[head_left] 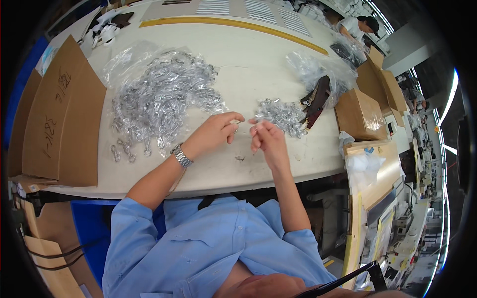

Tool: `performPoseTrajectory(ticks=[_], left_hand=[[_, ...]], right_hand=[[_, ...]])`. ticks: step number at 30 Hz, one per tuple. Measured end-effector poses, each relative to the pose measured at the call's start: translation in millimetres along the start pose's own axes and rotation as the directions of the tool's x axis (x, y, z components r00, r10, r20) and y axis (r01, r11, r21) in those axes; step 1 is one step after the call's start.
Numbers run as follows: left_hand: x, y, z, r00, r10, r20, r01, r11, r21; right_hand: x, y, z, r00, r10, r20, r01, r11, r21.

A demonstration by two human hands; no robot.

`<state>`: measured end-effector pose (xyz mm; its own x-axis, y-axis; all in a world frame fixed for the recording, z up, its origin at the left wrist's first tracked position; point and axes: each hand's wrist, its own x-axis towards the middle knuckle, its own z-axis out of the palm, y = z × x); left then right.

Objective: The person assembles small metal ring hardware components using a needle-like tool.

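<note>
At the left end of the table (223,174), a tall brown box (74,119) stands with its flap up. It has dark marks on its side. A blue bin (89,233) is on the near side of the table, close to that box. Just right of the box is a big pile of silver clips (164,94), shiny with clear plastic. A few clips lie loose at its near edge. On the far side, a long yellow strip (233,21) runs across the table.

Next comes the left hand (216,133), with a silver watch (182,155) on the wrist. Its fingers are bent, and the thumb and pointing finger look a little apart. I cannot tell if it has a thing in it. The right hand (267,139) is just beside it, not touching it. Its fingers are curled in and blurry, so I cannot tell if they pinch something.

Just past the right hand is a small pile of silver clips (282,116). A dark red and brown thing (316,102) touches its right side. Farther away is a crumpled clear bag (325,69). To the right are a brown carton (360,116) and, at the far right, another person (355,27) leaning over.
</note>
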<state>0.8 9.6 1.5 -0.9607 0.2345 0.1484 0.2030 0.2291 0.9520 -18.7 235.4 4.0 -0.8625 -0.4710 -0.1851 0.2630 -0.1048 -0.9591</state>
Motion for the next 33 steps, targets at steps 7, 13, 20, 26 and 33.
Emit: performPoseTrajectory(ticks=[7, 13, 20, 26, 33], left_hand=[[10, -9, -57, 0.914, -0.238, -0.330, 0.157, 0.954, -0.254], [7, -12, -63, 0.904, -0.279, -0.325, 0.133, 0.904, -0.407], [15, -5, -58, 0.908, -0.225, -0.355, 0.049, 0.896, -0.442], [4, -6, -79, 0.764, -0.207, -0.611, -0.134, 0.876, -0.464], [9, -6, -76, 0.797, -0.218, -0.563, -0.085, 0.883, -0.462]], right_hand=[[-63, -75, 48, 0.988, -0.143, 0.052, 0.149, 0.980, -0.133], [-151, -150, 120, 0.687, -0.238, 0.687, 0.378, 0.924, -0.058], [-137, -98, 131, 0.529, -0.704, 0.474, 0.658, 0.693, 0.295], [34, -48, 111, 0.759, -0.577, 0.301, 0.553, 0.329, -0.765], [125, 11, 93, 0.771, -0.475, 0.424, 0.398, -0.160, -0.903]])
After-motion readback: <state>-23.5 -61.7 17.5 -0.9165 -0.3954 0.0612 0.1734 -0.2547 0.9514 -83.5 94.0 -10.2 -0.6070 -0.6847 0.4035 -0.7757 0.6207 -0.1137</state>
